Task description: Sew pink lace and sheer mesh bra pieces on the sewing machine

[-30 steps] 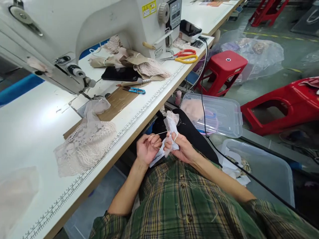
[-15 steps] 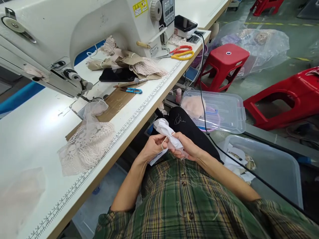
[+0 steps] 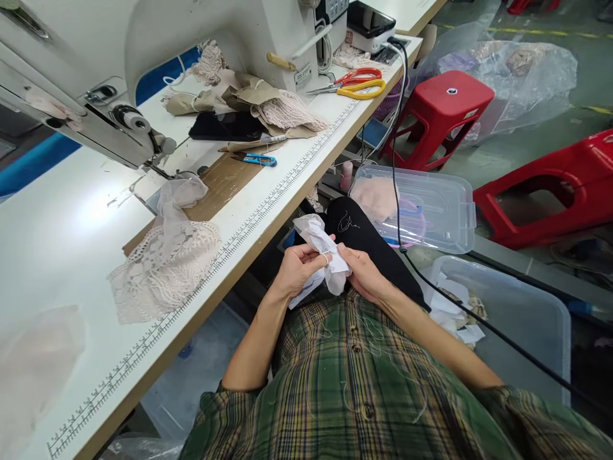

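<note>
Over my lap, both hands grip a crumpled white bundle (image 3: pixel 316 231) of what looks like paper and thin sheer cloth. My left hand (image 3: pixel 297 271) is closed on its left side, thumb and fingers pinching near a thin pale band (image 3: pixel 327 258) that goes round the middle. My right hand (image 3: pixel 364 273) is closed on the right side, its thumb pressed against the white folds. A white flap hangs below the left fingers. What the curled fingers hide inside the bundle I cannot see.
The sewing machine (image 3: pixel 201 38) stands on the white table (image 3: pixel 268 217), with lace cloth (image 3: pixel 167 268) under its needle area. Blue thread snips (image 3: pixel 253 159), a black phone (image 3: pixel 227 126) and scissors (image 3: pixel 361 83) lie behind. A black cable (image 3: pixel 460 303) crosses above plastic bins (image 3: pixel 527 313); red stools (image 3: pixel 445 96) stand right.
The cord loop that stood out from my left fingers now lies tight against the bundle. My right hand has shifted slightly right, and the bundle's lower end shows more. The view has tilted a little.
</note>
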The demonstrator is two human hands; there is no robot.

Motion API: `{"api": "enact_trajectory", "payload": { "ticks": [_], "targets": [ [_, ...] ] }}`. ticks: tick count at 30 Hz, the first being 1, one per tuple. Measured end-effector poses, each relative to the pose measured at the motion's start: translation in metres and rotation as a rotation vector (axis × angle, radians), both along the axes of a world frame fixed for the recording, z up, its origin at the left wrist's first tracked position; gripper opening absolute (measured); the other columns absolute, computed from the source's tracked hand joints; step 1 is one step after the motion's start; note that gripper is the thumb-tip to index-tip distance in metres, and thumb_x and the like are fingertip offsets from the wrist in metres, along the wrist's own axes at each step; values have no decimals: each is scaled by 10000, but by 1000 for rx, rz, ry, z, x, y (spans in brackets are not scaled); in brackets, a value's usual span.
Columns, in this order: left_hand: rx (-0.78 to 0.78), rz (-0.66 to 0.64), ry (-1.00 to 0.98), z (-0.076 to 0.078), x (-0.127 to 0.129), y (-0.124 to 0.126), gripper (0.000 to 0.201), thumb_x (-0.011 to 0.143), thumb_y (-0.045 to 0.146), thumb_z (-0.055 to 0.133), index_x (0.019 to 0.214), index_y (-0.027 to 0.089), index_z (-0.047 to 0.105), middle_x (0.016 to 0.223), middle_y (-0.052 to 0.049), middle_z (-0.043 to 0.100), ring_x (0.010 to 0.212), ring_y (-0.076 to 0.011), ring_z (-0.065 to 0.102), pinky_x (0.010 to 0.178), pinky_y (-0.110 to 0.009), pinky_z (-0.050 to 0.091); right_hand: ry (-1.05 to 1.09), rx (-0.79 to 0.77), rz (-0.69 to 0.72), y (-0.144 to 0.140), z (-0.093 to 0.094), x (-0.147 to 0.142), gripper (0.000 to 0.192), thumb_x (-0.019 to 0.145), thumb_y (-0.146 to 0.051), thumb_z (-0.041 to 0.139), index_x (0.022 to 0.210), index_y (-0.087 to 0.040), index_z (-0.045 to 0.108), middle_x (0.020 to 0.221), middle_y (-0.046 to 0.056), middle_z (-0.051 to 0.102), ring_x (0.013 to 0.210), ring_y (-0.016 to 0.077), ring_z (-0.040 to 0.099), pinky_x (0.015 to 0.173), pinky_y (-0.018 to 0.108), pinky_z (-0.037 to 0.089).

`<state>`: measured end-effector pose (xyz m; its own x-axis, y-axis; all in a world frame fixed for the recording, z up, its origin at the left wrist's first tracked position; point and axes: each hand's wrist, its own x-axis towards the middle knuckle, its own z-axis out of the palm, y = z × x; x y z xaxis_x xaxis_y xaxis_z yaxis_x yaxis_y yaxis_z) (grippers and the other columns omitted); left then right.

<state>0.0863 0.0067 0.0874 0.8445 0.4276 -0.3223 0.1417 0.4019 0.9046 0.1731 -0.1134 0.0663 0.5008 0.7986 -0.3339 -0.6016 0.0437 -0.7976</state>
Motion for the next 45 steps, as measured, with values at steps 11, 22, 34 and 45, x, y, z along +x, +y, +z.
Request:
{"api": "enact_trajectory", "payload": {
  "ticks": [11, 22, 34, 45],
  "targets": [
    [85, 135, 84, -13, -1, 3, 227, 657, 336, 792, 760, 142, 733, 789, -55, 737, 738, -177, 659, 703, -278, 513, -311, -99, -1, 0, -9, 20, 428, 827, -601, 613, 853, -175, 649, 745, 0, 610, 665, 139, 516, 601, 260, 401],
    [258, -62, -20, -5, -8, 8, 251, 705, 397, 782, 698, 155, 718, 787, -41, 673, 743, -146, 593, 710, -253, 481, -106, 11, 42, 17, 1, 27, 361, 689, -472, 806, 759, -140, 684, 674, 2, 659, 560, 91, 542, 552, 223, 431],
    [-75, 115, -109, -35, -8, 8, 352, 618, 377, 859, 861, 146, 751, 865, -78, 742, 901, -232, 675, 878, -340, 494, -220, 48, 85, 9, 6, 20, 402, 769, -515, 738, 997, -185, 703, 969, 68, 723, 865, 174, 649, 781, 298, 515],
    [-221, 161, -178, -31, -9, -2, 194, 627, 225, 820, 794, 158, 749, 841, -49, 734, 878, -181, 667, 906, -307, 482, -1316, 36, -289, 7, 0, -14, 93, 865, -135, 529, 891, -221, 551, 851, 48, 562, 842, 200, 575, 767, 369, 497]
  ]
}}
